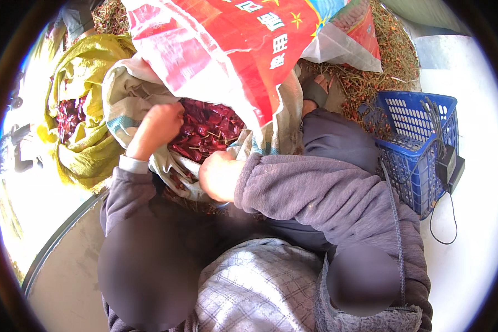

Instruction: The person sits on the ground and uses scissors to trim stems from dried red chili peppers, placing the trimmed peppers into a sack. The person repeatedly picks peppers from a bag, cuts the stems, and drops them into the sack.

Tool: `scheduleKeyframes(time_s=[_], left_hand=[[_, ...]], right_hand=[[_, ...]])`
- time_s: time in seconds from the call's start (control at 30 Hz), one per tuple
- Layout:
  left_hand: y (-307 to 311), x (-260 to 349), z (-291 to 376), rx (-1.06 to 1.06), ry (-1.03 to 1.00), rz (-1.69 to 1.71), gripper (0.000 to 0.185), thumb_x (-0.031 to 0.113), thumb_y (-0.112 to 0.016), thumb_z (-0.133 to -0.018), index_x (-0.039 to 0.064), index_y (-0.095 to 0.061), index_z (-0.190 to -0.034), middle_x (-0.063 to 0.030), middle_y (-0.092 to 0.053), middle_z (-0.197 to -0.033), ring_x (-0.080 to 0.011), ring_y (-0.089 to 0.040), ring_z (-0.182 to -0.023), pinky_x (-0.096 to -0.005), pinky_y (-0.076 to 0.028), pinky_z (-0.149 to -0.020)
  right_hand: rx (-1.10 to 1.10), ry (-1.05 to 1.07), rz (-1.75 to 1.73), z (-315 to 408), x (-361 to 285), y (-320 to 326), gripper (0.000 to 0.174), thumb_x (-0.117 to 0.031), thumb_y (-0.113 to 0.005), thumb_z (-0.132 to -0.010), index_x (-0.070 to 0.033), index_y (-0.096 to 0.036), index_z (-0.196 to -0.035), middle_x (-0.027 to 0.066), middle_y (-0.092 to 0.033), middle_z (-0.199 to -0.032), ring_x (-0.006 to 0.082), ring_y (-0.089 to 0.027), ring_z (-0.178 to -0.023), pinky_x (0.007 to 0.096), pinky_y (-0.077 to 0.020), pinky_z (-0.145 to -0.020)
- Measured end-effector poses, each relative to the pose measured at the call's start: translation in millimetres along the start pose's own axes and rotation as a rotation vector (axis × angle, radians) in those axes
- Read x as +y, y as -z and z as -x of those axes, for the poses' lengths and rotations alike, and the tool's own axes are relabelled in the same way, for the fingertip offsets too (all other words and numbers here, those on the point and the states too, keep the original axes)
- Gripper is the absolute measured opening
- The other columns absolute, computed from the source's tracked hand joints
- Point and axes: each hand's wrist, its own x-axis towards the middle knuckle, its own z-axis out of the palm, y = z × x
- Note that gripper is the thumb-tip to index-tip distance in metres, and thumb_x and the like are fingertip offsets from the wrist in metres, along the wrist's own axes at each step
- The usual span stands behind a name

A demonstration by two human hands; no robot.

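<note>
A white woven sack (pixel 124 89) with blue-green stripes stands open before me, holding dark red dried chilli peppers (pixel 205 128). My left hand (pixel 162 124) is curled over the peppers at the sack's left side, close to the edge of a red and white printed sack (pixel 240 50). It is slightly blurred, and whatever its fingers hold is hidden. At the near rim, my right hand (pixel 218 174) is closed on the bunched sack cloth, with its fingertips out of sight. The printed sack lies across the far part of the opening.
A yellow-green sack (pixel 85 162) with red peppers (pixel 70 118) stands at left. Stalks and small red bits (pixel 386 54) are heaped at far right. A blue plastic crate (pixel 419 166) with a black adapter (pixel 448 166) and cables stands at right. A person's foot (pixel 321 89) shows beyond the sack.
</note>
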Motion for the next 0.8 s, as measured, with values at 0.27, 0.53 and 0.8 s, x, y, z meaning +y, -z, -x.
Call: scheduleKeyframes(time_s=[0.27,0.53,0.8], left_hand=[[-65,-28,8,-0.128,0.068,-0.381,0.032,0.004,-0.061,-0.081,0.006,-0.068,-0.113,-0.0206,-0.067,-0.111,-0.0408,-0.066,-0.098,-0.0489,-0.054,-0.085],[-2,-12,21,0.113,0.154,0.075,0.023,0.018,-0.075,-0.083,0.003,-0.071,-0.099,-0.0228,-0.069,-0.093,-0.0405,-0.068,-0.091,-0.0466,-0.053,-0.079],[27,11,40,0.124,0.198,0.419,0.038,0.025,-0.077,-0.086,0.004,-0.068,-0.116,-0.0213,-0.072,-0.091,-0.0361,-0.071,-0.083,-0.0415,-0.054,-0.077]], right_hand=[[0.363,0.043,0.043,53,52,11,0.015,-0.022,-0.069,-0.068,-0.008,-0.074,-0.069,0.0129,-0.068,-0.068,0.0292,-0.069,-0.065,0.0419,-0.0543,-0.057],[0.767,-0.463,0.268,52,109,0,0.021,-0.012,-0.062,-0.085,-0.003,-0.073,-0.099,0.0138,-0.071,-0.095,0.0244,-0.069,-0.092,0.0403,-0.0543,-0.085],[0.672,-0.150,0.031,51,81,15,0.027,-0.027,-0.061,-0.093,-0.004,-0.063,-0.080,0.0142,-0.064,-0.067,0.0289,-0.067,-0.064,0.0429,-0.0527,-0.063]])
